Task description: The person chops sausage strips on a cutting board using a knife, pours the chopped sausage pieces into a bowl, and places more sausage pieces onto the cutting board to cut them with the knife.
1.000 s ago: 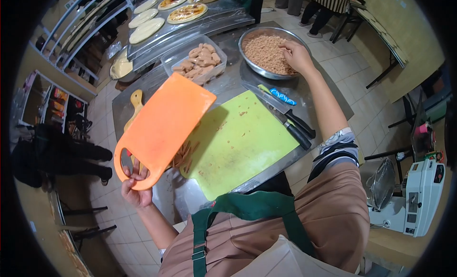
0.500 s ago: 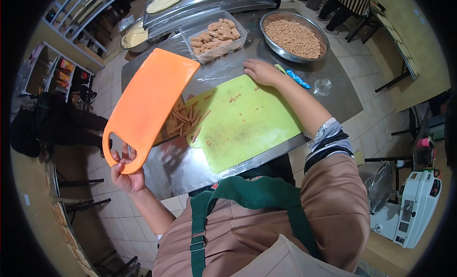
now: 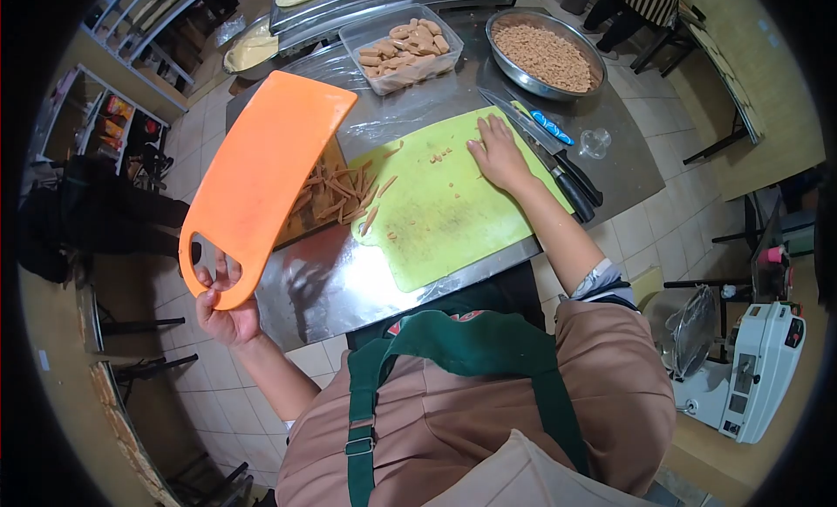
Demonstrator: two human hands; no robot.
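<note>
My left hand (image 3: 228,311) grips the handle of an orange cutting board (image 3: 266,158), which is raised and tilted at the left. Flat on the green cutting board (image 3: 453,206) lies my right hand (image 3: 501,158), its fingers spread near the far right part. Small brown bits are scattered on the green board. Thin brown strips (image 3: 344,193) lie on a wooden board (image 3: 301,221), partly hidden behind the orange board, and a few rest on the green board's left edge. Knives with black handles (image 3: 571,189) lie along the green board's right side.
A clear plastic tub (image 3: 401,78) of sausage pieces and a metal bowl (image 3: 597,80) of diced brown pieces stand at the back. Beside the knives are a blue-patterned handle (image 3: 552,128) and a small clear item (image 3: 595,143). A person in a striped garment (image 3: 648,1) stands far right.
My right hand has moved from the green board's far edge onto its surface, with fingers spread. The knives now show. The orange board has shifted slightly left and up in view.
</note>
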